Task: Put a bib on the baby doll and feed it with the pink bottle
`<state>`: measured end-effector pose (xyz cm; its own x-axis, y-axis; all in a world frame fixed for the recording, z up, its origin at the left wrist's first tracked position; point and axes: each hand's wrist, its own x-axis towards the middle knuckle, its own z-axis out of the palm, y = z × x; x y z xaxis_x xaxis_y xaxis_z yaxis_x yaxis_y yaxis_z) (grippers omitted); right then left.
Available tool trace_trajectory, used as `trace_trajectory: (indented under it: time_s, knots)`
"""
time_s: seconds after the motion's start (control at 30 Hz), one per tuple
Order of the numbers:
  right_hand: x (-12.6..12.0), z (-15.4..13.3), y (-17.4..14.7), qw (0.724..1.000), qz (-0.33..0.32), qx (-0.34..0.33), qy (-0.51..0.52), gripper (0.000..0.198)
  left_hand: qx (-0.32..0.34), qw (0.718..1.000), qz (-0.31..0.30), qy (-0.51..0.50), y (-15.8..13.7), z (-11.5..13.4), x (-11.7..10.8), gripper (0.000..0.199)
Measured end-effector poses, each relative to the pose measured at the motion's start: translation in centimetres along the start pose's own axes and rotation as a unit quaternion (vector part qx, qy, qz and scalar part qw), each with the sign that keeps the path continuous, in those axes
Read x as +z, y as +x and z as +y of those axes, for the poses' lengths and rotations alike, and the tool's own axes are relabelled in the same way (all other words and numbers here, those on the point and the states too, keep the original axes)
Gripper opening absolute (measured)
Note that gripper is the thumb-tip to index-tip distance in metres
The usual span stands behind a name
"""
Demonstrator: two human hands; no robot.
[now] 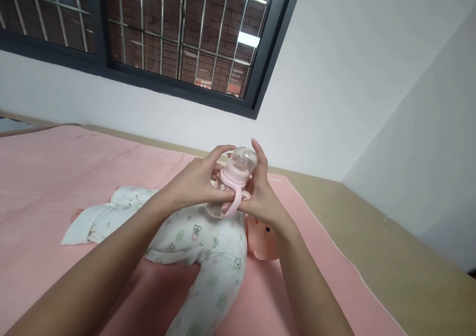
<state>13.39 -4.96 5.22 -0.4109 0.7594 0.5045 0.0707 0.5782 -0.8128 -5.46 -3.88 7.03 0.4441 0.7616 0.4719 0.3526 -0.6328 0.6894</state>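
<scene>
Both my hands are around a clear baby bottle with a pink collar, a pink handle and a see-through cap. My left hand grips it from the left, its thumb at the handle. From the right, my right hand holds the bottle, with one finger raised beside the cap. The bottle is tilted, cap end up and away from me. Under it lies a baby doll on its back, dressed in a white printed outfit. My right hand and forearm hide part of the doll's head.
A pink mat lies beneath the doll on a tan tabletop. Behind it stands a white wall with a dark-framed window and metal bars outside. Another wall closes the right side.
</scene>
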Motion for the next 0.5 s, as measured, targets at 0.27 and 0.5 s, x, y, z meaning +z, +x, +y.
trace_trajectory:
  time_s: [0.27, 0.5]
  knots:
    - [1.1, 0.4, 0.0, 0.993, 0.036, -0.072, -0.083, 0.114, 0.037, 0.998, -0.044, -0.028, -0.3, 0.3, -0.3, 0.082]
    - [-4.5, 0.4, 0.1, 0.955, 0.158, -0.150, -0.200, 0.107, 0.011, 0.993, 0.001, -0.113, -0.8, -0.3, -2.4, 0.069]
